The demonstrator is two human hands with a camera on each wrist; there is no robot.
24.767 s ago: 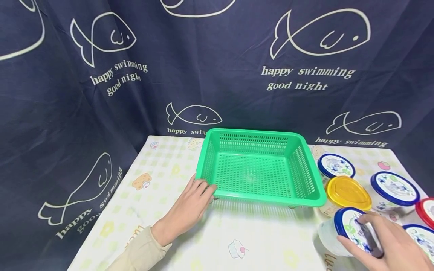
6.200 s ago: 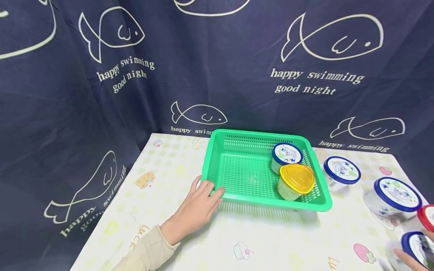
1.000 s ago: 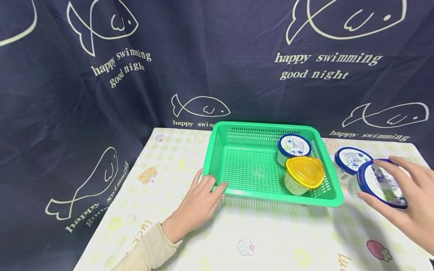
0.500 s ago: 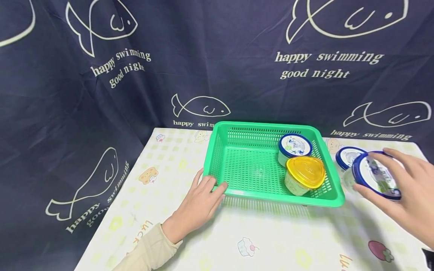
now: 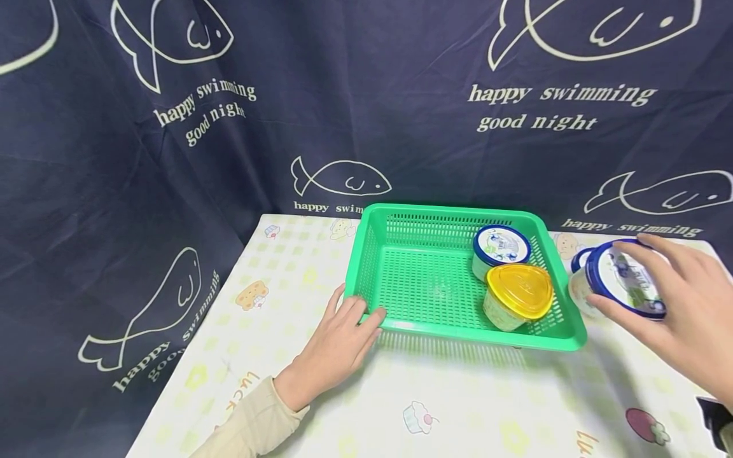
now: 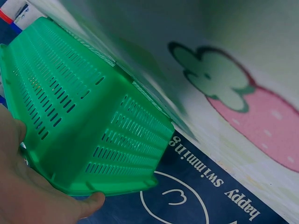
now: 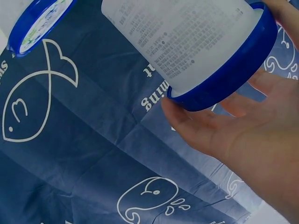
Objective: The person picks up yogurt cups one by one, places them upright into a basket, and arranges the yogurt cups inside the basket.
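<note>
In the head view, my left hand (image 5: 332, 346) grips the front left corner of a green plastic basket (image 5: 452, 332), its fingers over the rim. The left wrist view shows the thumb along the outside of the basket (image 6: 88, 126). My right hand (image 5: 687, 305) holds a tub with a blue lid (image 5: 630, 280) by its lid, tilted, just right of the basket. Printed text covers the side of this tub (image 7: 182, 46) in the right wrist view. Inside the basket's right end sit a blue-lidded tub (image 5: 501, 247) and a yellow-lidded tub (image 5: 520, 291).
Behind the held tub, another blue-lidded tub (image 5: 579, 259) is mostly hidden on the table. A patterned cloth (image 5: 458, 407) covers the table, and a dark blue fish-print curtain (image 5: 424, 127) hangs behind it.
Since the oldest frame, a blue-lidded tub and the yellow-lidded tub have come into the basket. Over the last second, my right hand has carried its tub left and back. My left hand keeps its grip.
</note>
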